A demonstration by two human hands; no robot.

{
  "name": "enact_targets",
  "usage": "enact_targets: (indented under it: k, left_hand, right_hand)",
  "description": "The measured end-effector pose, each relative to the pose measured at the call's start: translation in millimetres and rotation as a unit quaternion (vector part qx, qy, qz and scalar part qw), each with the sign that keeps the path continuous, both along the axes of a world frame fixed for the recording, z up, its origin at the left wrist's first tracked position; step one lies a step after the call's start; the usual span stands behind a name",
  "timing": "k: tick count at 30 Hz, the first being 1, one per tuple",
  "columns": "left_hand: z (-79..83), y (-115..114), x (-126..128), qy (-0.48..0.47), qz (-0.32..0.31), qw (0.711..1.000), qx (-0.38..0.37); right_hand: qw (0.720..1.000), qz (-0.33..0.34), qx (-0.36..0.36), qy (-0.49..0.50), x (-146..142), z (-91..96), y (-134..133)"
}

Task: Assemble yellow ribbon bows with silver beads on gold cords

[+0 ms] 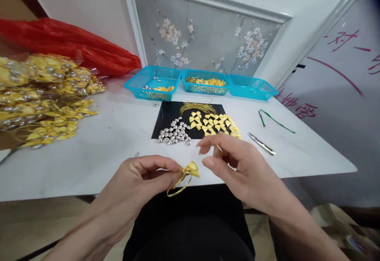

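Between thumb and fingers, my left hand [151, 176] pinches a yellow ribbon bow [191, 169] with a loop of gold cord [179, 191] hanging from it, just over the table's front edge. My right hand [237, 164] is to the right of the bow, apart from it, with thumb and forefinger spread and no object seen between them. Beyond the hands lies a black mat [166, 116]. It bears silver bells or beads [175, 132], rows of small yellow bows [218, 123] and a bundle of gold cords [197, 107].
Three blue plastic baskets [152, 95] stand along the back; two hold yellow and silver pieces. Bagged yellow bows [50, 75] are piled at left beside red plastic [74, 43]. Small metal snips [261, 143] and a green cord [276, 121] lie on the right of the white table [314, 154].
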State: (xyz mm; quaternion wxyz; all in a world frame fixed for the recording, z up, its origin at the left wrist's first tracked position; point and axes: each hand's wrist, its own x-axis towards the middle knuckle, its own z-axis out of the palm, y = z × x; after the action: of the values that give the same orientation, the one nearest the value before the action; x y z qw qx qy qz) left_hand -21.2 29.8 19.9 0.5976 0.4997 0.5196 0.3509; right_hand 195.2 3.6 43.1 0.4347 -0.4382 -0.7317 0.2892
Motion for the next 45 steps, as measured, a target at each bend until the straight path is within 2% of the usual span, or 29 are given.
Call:
enact_targets:
  k: [3,6,8,10,12,14,16,18,20,23,25,28,30,33,36,38,41,42,43,45]
  left_hand:
    - [2.2,-3,0,-0.027,-0.024,0.999,-0.010]
    - [3.9,-5,3,-0.014,-0.038,0.999,0.017]
    - [5.1,-6,4,0.020,-0.060,0.996,0.059]
    - [7.0,-9,6,0.052,-0.087,0.989,0.105]
    - [9.1,-11,6,0.068,-0.106,0.982,0.140]
    - [10.9,-13,6,0.075,-0.108,0.978,0.165]
    - [12.2,-12,4,0.082,-0.108,0.975,0.174]
    - [13.3,-9,3,0.084,-0.115,0.976,0.166]
    - [14.5,-6,2,0.079,-0.128,0.979,0.137]
    - [15.6,-6,1,0.054,-0.155,0.984,0.075]
    - [15.2,-7,0,0.030,-0.145,0.988,0.042]
    - [13.5,-10,1,0.001,-0.090,0.996,0.023]
    - [12.7,-10,2,-0.016,-0.080,0.996,0.025]
    - [11.8,-9,3,-0.050,-0.091,0.995,0.001]
    - [9.1,-7,4,-0.088,-0.069,0.993,-0.047]
    - [6.3,-8,4,-0.103,-0.052,0.992,-0.060]
    - [2.4,-9,5,-0.104,-0.045,0.993,-0.037]
    - [1.4,-9,5,-0.100,-0.044,0.994,-0.029]
    - [0.6,-10,4,-0.092,-0.043,0.995,-0.022]
    - [-0.2,-9,2,-0.065,-0.042,0.997,-0.015]
  right_hand:
    - [0.998,-0.010,-0.029,-0.056,4,-16.1,-4]
    - [0.997,-0.005,-0.043,-0.068,1,-17.7,-8]
    - [0.996,0.018,-0.083,-0.042,0,-16.5,-7]
    - [0.985,0.055,-0.162,0.032,-2,-17.1,-6]
    - [0.952,0.086,-0.259,0.141,-3,-20.1,-5]
    - [0.900,0.104,-0.338,0.257,-7,-24.8,-4]
    - [0.848,0.113,-0.385,0.347,-13,-30.2,-5]
    - [0.821,0.112,-0.400,0.392,-18,-35.5,-7]
    - [0.837,0.090,-0.382,0.382,-21,-40.1,-10]
    - [0.905,0.046,-0.311,0.286,-20,-43.5,-16]
    - [0.936,0.033,-0.267,0.226,-18,-43.1,-19]
    - [0.961,0.020,-0.216,0.173,-17,-41.3,-23]
    - [0.971,0.006,-0.193,0.143,-18,-41.0,-24]
    - [0.976,0.002,-0.175,0.129,-21,-42.1,-25]
    - [0.970,0.009,-0.183,0.156,-24,-44.6,-23]
    - [0.950,0.024,-0.231,0.209,-26,-47.5,-21]
    - [0.895,0.064,-0.330,0.294,-26,-53.0,-18]
    - [0.886,0.075,-0.348,0.297,-25,-54.3,-17]
    - [0.888,0.082,-0.354,0.282,-23,-54.8,-17]
    - [0.913,0.069,-0.331,0.228,-15,-52.1,-17]
